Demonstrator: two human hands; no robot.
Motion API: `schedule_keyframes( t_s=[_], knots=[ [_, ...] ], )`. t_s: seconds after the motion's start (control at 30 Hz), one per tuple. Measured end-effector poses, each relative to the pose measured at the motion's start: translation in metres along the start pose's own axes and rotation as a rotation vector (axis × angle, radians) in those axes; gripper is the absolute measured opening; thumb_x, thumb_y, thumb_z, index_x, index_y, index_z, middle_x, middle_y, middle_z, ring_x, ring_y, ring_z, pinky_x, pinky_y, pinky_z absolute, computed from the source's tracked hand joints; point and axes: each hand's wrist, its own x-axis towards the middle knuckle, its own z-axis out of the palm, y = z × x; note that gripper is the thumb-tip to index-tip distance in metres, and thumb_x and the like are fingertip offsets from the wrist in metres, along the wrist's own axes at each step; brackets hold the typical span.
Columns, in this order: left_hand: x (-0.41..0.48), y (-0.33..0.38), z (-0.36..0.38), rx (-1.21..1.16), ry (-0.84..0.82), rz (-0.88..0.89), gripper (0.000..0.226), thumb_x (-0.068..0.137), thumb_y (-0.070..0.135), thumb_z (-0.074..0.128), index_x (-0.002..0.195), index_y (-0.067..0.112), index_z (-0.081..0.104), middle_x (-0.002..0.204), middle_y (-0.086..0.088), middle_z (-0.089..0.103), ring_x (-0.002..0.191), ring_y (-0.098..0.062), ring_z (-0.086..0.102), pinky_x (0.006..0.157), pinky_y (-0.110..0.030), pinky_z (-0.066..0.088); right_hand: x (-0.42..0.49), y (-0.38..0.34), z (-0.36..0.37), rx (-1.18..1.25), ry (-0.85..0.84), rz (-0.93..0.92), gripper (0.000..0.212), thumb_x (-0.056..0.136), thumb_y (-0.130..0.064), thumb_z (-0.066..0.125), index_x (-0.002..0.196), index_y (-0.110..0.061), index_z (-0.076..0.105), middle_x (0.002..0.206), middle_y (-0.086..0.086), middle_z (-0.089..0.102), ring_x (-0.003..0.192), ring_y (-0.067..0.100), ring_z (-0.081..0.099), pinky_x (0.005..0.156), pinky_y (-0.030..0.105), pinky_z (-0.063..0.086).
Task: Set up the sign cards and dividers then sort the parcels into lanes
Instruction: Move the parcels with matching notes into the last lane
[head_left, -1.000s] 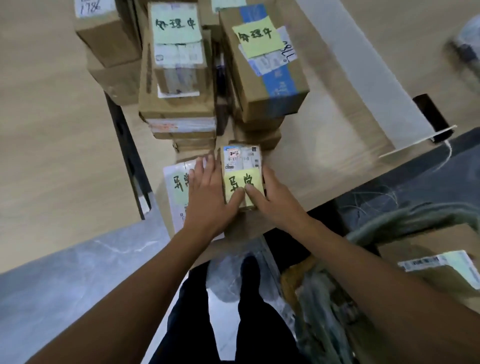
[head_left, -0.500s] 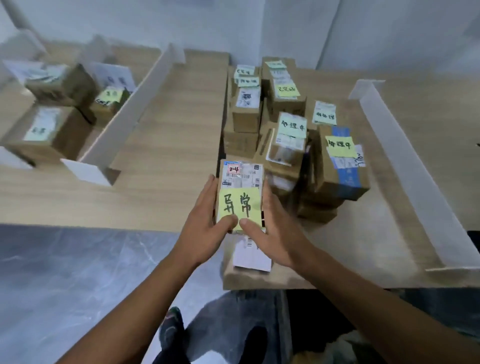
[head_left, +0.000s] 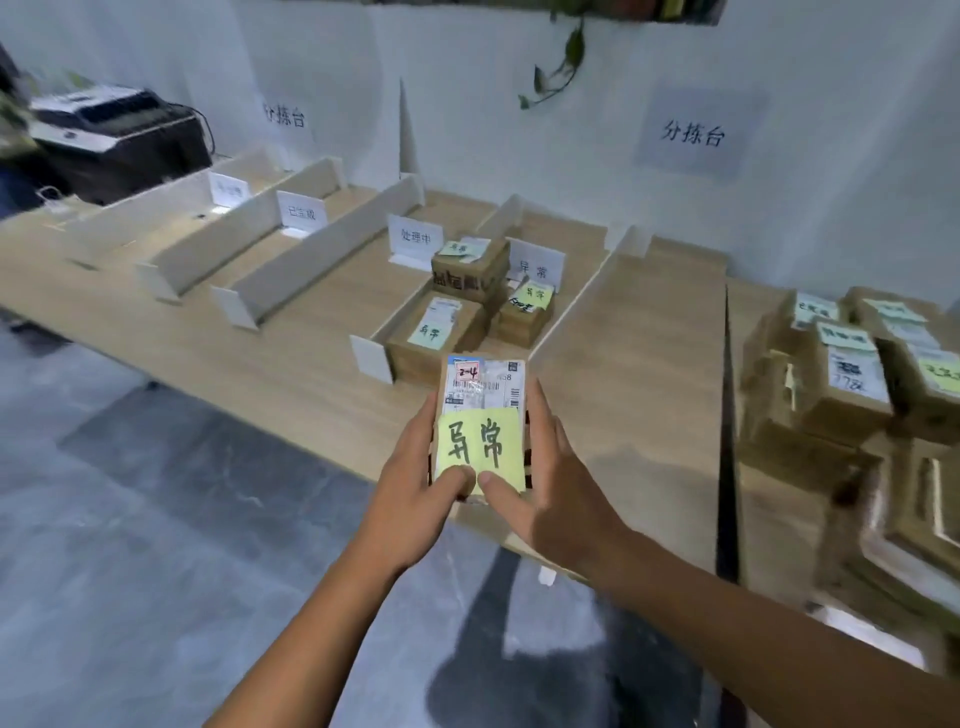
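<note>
Parcel (head_left: 483, 395) between both grips (head_left: 415, 467) (head_left: 561, 483) (apparently aloft)

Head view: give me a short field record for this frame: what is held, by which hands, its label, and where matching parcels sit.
held item: small parcel, off the table
grip: left hand and right hand on its sides, thumbs on the note
label: yellow sticky note reading 异常
matching lane: 异常 sign card, with three sorted parcels between the dividers
other cards: 处理中 card, 已完成 card
unsorted: parcel stack at the right
</note>
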Motion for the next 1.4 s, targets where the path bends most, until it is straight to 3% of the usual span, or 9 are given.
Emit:
schedule_keyframes(
  t_s=[0.07, 0.17, 0.33, 0.43, 0.63, 0.87, 1.03, 1.3, 1.4],
  knots=[
    [0.021, -0.008, -0.031, 0.068, 0.021, 0.026, 0.085, 0.075, 0.026, 0.056, 0.145, 0.065, 0.028, 0.14, 0.043, 0.041, 0.134, 0.003, 0.041, 0.104, -0.022, 0.043, 0.029, -0.016, 0.023, 0.006, -0.007, -0.011, 0.104, 0.088, -0.039, 0.067, 0.158, -0.047, -0.009, 0.144, -0.015, 0.037, 0.133, 0.005, 0.046, 0.105, 0.022, 0.042],
    [0.056, -0.026, -0.056, 0.107, 0.005, 0.012, 0.082, 0.075, 0.038, 0.053, 0.148, 0.062, 0.023, 0.127, 0.041, 0.037, 0.125, 0.016, 0.036, 0.088, -0.001, 0.036, 0.069, -0.019, 0.039, -0.012, 0.0, 0.007, 0.104, 0.088, -0.043, 0.065, 0.154, -0.053, -0.015, 0.15, -0.019, 0.03, 0.136, -0.004, 0.035, 0.108, 0.026, 0.037],
    [0.138, -0.059, -0.048, 0.102, -0.114, -0.003, 0.082, 0.079, 0.031, 0.055, 0.157, 0.038, 0.029, 0.135, 0.005, 0.048, 0.127, 0.002, 0.039, 0.098, -0.01, 0.037, 0.135, 0.021, 0.038, -0.035, 0.022, 0.095, 0.107, 0.089, -0.048, 0.069, 0.157, -0.047, -0.014, 0.151, -0.017, 0.029, 0.125, -0.015, 0.039, 0.097, 0.007, 0.037],
    [0.192, -0.081, -0.029, 0.009, -0.141, -0.025, 0.078, 0.078, 0.016, 0.057, 0.148, 0.046, 0.039, 0.131, 0.008, 0.06, 0.121, -0.013, 0.057, 0.094, -0.032, 0.051, 0.179, 0.053, 0.035, -0.022, 0.064, 0.174, 0.107, 0.08, -0.057, 0.066, 0.158, -0.047, -0.007, 0.156, -0.008, 0.033, 0.132, 0.002, 0.047, 0.103, 0.021, 0.044],
    [0.301, -0.127, -0.001, 0.031, -0.256, -0.2, 0.074, 0.08, 0.017, 0.058, 0.118, 0.075, 0.033, 0.108, 0.054, 0.054, 0.104, 0.022, 0.056, 0.081, -0.007, 0.046, 0.275, 0.12, 0.036, -0.093, 0.052, 0.357, 0.098, 0.088, -0.043, 0.069, 0.161, -0.037, 0.005, 0.155, 0.001, 0.034, 0.128, 0.013, 0.049, 0.097, 0.022, 0.039],
    [0.394, -0.191, 0.021, 0.109, -0.471, -0.311, 0.073, 0.087, 0.01, 0.064, 0.141, 0.046, 0.031, 0.11, 0.032, 0.056, 0.1, 0.014, 0.058, 0.073, -0.001, 0.041, 0.347, 0.178, 0.044, -0.131, -0.007, 0.55, 0.096, 0.09, -0.03, 0.07, 0.164, -0.027, 0.009, 0.157, 0.006, 0.036, 0.13, 0.021, 0.053, 0.105, 0.037, 0.049],
    [0.422, -0.228, 0.046, 0.113, -0.58, -0.398, 0.076, 0.086, 0.001, 0.06, 0.151, 0.022, 0.028, 0.133, -0.002, 0.059, 0.12, -0.021, 0.059, 0.101, -0.045, 0.051, 0.38, 0.212, 0.055, -0.224, -0.1, 0.666, 0.096, 0.088, -0.027, 0.071, 0.163, -0.022, 0.012, 0.158, 0.01, 0.035, 0.139, 0.028, 0.045, 0.107, 0.04, 0.046],
    [0.418, -0.245, 0.061, 0.16, -0.655, -0.501, 0.088, 0.092, 0.009, 0.056, 0.16, 0.015, 0.001, 0.15, -0.011, 0.044, 0.125, -0.032, 0.054, 0.101, -0.051, 0.048, 0.384, 0.228, 0.073, -0.298, -0.122, 0.8, 0.1, 0.088, -0.031, 0.074, 0.163, -0.015, 0.009, 0.155, 0.017, 0.036, 0.136, 0.034, 0.046, 0.107, 0.041, 0.044],
    [0.423, -0.238, 0.056, 0.203, -0.686, -0.461, 0.08, 0.094, 0.009, 0.057, 0.158, 0.01, 0.01, 0.149, -0.012, 0.043, 0.127, -0.036, 0.053, 0.101, -0.051, 0.047, 0.383, 0.216, 0.07, -0.285, -0.091, 0.826, 0.095, 0.09, -0.03, 0.072, 0.163, -0.015, 0.013, 0.156, 0.015, 0.036, 0.137, 0.031, 0.046, 0.107, 0.037, 0.043]
  ],
)
